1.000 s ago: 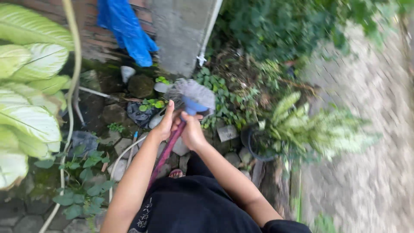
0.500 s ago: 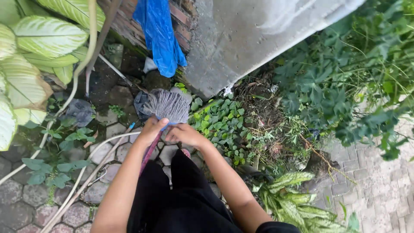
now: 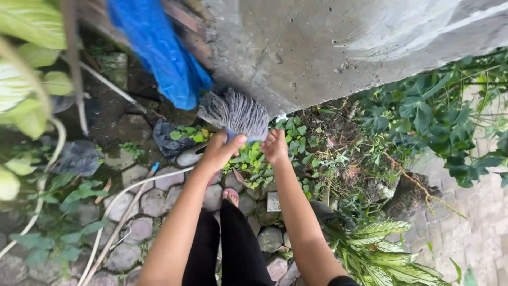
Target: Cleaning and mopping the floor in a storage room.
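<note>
Mop (image 3: pixel 235 114) — grey string head, held up against the base of the concrete wall (image 3: pixel 338 47), just below a hanging blue cloth (image 3: pixel 159 47). Our left hand (image 3: pixel 221 151) is closed around the mop just under the strings; our right hand (image 3: pixel 275 147) is curled into a fist just beside it — we cannot tell whether it grips the mop. Below: cobbles (image 3: pixel 153 201), a white hose (image 3: pixel 132 185) across them, creeper (image 3: pixel 301 153) at the wall's foot.

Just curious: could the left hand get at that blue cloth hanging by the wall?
Probably yes. The left hand grips the mop just below the blue cloth, with nothing between them.
</note>
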